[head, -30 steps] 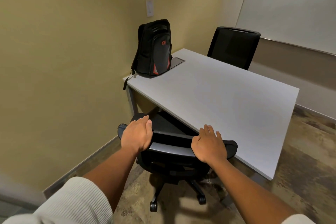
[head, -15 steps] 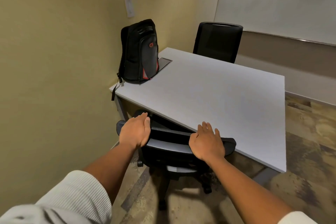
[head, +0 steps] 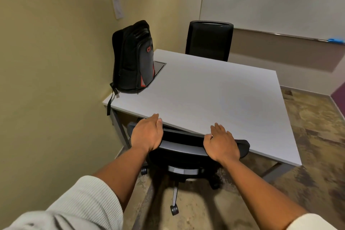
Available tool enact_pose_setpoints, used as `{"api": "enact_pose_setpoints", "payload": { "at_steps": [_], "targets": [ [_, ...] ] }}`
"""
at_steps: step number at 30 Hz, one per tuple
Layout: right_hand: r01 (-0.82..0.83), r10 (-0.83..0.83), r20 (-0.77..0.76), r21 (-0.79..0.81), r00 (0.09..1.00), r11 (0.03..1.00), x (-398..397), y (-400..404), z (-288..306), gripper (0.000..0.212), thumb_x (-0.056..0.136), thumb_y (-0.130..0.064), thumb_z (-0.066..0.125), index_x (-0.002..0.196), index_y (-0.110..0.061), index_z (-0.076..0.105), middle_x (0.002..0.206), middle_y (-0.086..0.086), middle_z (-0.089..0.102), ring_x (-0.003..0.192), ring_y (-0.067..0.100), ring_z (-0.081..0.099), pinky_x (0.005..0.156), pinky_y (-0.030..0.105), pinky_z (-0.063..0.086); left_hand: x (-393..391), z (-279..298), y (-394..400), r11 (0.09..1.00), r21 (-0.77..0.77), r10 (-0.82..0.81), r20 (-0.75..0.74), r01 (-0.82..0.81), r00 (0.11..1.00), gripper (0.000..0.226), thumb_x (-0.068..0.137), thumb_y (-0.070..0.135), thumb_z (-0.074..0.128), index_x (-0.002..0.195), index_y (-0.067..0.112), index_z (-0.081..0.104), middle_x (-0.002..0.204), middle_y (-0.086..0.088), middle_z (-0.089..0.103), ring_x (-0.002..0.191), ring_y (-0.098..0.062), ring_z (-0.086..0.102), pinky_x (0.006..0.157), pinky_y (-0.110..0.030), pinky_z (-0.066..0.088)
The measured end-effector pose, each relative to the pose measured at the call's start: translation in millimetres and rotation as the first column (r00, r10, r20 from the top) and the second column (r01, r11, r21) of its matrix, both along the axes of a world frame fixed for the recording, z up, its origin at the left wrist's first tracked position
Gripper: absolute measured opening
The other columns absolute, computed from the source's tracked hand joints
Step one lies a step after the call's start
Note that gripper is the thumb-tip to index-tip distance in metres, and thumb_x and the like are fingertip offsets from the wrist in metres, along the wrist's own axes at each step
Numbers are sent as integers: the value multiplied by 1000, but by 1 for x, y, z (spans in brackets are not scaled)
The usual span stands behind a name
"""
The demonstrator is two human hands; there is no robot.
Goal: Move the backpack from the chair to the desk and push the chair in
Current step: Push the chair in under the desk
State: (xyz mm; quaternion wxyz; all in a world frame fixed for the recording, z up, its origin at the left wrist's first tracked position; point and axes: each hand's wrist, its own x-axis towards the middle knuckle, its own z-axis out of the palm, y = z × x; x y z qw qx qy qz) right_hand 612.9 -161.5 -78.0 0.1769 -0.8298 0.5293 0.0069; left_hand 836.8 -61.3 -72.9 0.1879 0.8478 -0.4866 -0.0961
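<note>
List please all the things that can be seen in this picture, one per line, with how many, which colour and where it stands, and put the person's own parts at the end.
Black fabric backpack with red accents: 1, black and red, upright on the far left corner of the desk, a strap hanging over the edge.
Rectangular light grey desk: 1, light grey top on grey metal legs, against the yellow wall.
Black wheeled office chair: 1, black, backrest at the near desk edge, seat under the top.
Black mesh-back chair: 1, black, at the far side of the desk.
White wall board: 1, white, on the far wall.
White wall plate: 1, on the yellow wall.
Left hand: 1, on the near chair's backrest top.
Right hand: 1, on the same backrest.
</note>
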Motion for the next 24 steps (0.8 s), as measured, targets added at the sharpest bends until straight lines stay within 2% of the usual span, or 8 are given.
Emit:
{"api": "enact_pose_setpoints", "payload": {
  "at_steps": [2,10,24],
  "targets": [
    [14,-14,10,0,1000,1000,7,-2,2,58,101,-31,23,155,-7,22,165,8,14,152,20,10,124,36,9,6,3,-4,1000,-9,-23,11,23,1000,54,104,39,19,147,15,40,151,-2,44,138,-21,39,114,-33,25],
    [43,-42,29,-11,999,999,36,-15,7,57,102,-30,25,154,-7,25,164,8,16,151,22,13,122,35,14,39,-1,-27,1000,5,-17,2,17,1000,54,104,41,20,149,18,38,152,0,43,138,-23,38,113,-35,27],
    [43,-43,24,-31,999,999,69,-44,-1,59,100,-31,24,154,-6,24,164,10,15,151,23,11,123,39,13,78,-8,-61,1000,7,6,5,-6,1000,54,102,45,20,147,21,41,149,1,47,136,-24,41,109,-40,34]
  ]
}}
